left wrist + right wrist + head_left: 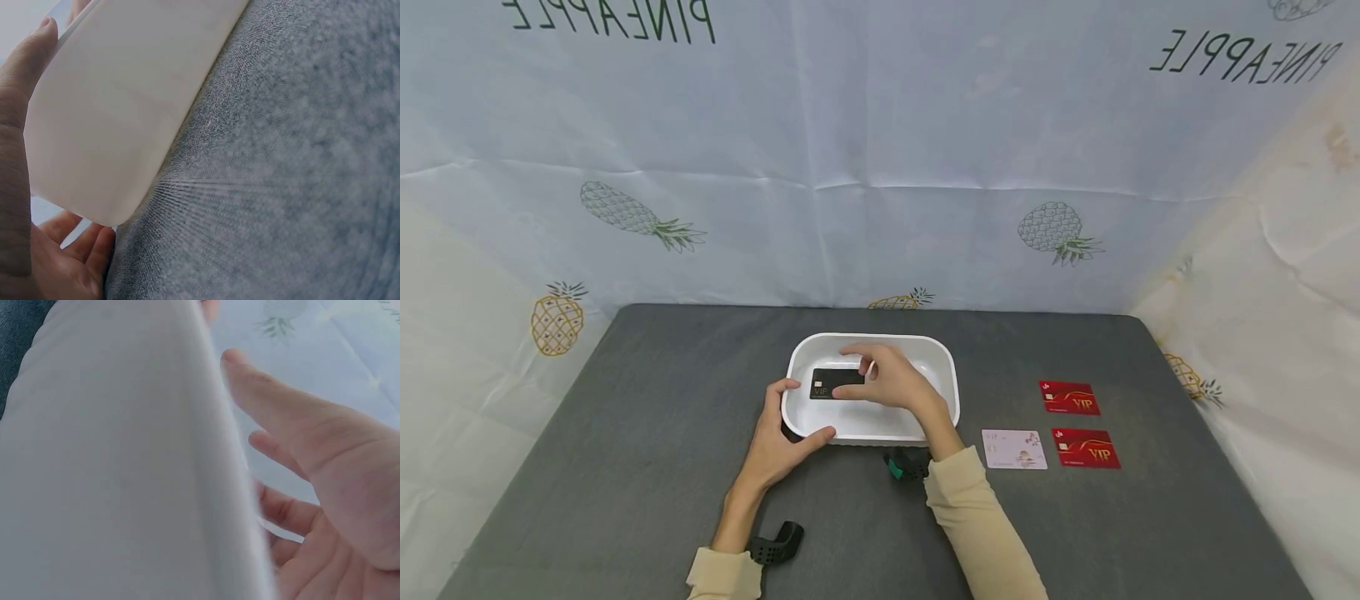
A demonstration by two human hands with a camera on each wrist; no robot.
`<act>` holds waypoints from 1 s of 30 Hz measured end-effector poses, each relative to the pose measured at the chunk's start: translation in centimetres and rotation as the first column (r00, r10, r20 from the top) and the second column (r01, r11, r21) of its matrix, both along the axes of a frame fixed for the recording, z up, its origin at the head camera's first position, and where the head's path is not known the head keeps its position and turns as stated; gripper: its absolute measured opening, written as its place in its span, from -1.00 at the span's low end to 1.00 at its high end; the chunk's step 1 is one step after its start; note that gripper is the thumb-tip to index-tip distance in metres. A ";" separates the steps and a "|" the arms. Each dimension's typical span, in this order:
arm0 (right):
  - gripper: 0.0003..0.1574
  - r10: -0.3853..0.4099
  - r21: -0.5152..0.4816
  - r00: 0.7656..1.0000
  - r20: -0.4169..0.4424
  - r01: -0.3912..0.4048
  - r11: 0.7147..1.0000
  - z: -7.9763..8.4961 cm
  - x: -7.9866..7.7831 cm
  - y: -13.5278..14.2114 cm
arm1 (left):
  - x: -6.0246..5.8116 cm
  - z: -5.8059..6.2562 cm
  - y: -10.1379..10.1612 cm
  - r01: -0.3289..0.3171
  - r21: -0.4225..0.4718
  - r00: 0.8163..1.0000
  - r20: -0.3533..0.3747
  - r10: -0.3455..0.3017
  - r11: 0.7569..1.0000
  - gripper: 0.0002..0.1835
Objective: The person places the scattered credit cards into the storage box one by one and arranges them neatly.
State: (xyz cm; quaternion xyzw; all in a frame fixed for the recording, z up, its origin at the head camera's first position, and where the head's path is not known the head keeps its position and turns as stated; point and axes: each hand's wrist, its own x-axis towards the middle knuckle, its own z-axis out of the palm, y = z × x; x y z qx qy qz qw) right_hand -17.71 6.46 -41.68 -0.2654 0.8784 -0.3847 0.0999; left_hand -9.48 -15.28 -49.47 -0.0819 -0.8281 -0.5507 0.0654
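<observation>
A pale, creased cloth printed with pineapples (820,108) hangs behind your matte grey, fabric-textured counter (625,467). On it sits a smooth white tray (820,354), rectangular with rounded corners. Your left hand (778,446) holds its left end in a grip between thumb and fingers; your right hand (891,382) is over it, grip wide, thumb and forefinger parted. Inside lies a flat black rectangular card (827,377), partly covered by that hand. Two red cards (1069,398) and a pale pink card (1014,449) lie flat to the right.
</observation>
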 end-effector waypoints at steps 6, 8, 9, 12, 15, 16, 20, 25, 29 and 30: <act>-0.19 0.031 -0.030 0.999 -0.035 -0.032 0.999 0.6 0.7 0.8 | 0.0 -0.2 -0.1 -0.010 -0.006 1.000 0.005 0.010 1.000 -0.10; -0.19 0.034 -0.045 0.998 -0.051 -0.036 0.998 0.7 0.9 1.2 | 0.0 -0.2 0.0 -0.011 -0.007 1.000 0.007 0.012 1.000 -0.10; -0.19 0.034 -0.054 0.998 -0.055 -0.037 0.998 0.9 1.1 1.4 | 0.0 -0.2 0.0 -0.013 -0.008 1.000 0.008 0.013 1.000 -0.10; -0.22 0.036 -0.095 0.997 -0.074 -0.043 0.995 1.2 1.5 2.1 | 0.0 -0.1 0.0 -0.019 -0.010 1.000 0.012 0.019 1.000 -0.09; -0.26 0.040 -0.138 0.995 -0.091 -0.053 0.989 1.6 2.1 2.8 | 0.0 -0.1 0.1 -0.024 -0.011 1.000 0.019 0.025 1.000 -0.09; -0.27 0.043 -0.146 0.994 -0.099 -0.057 0.988 1.7 2.3 3.0 | 0.0 -0.1 0.1 -0.025 -0.012 0.999 0.019 0.025 1.000 -0.09; -0.30 0.069 -0.160 0.991 -0.117 -0.087 0.983 2.4 3.2 4.1 | 0.0 -0.1 0.1 -0.027 -0.011 0.999 0.022 0.027 1.000 -0.09; -0.30 0.085 -0.153 0.989 -0.124 -0.104 0.983 3.0 4.1 5.5 | 0.0 -0.1 0.1 -0.029 -0.010 0.999 0.019 0.029 1.000 -0.10; -0.30 0.082 -0.154 0.988 -0.132 -0.102 0.983 3.2 4.6 6.6 | -0.1 -0.1 0.1 -0.026 -0.008 1.000 0.015 0.026 1.000 -0.10; -0.29 0.079 -0.152 0.988 -0.133 -0.099 0.983 3.2 4.8 6.8 | -0.1 -0.1 0.1 -0.026 -0.007 1.000 0.014 0.026 1.000 -0.10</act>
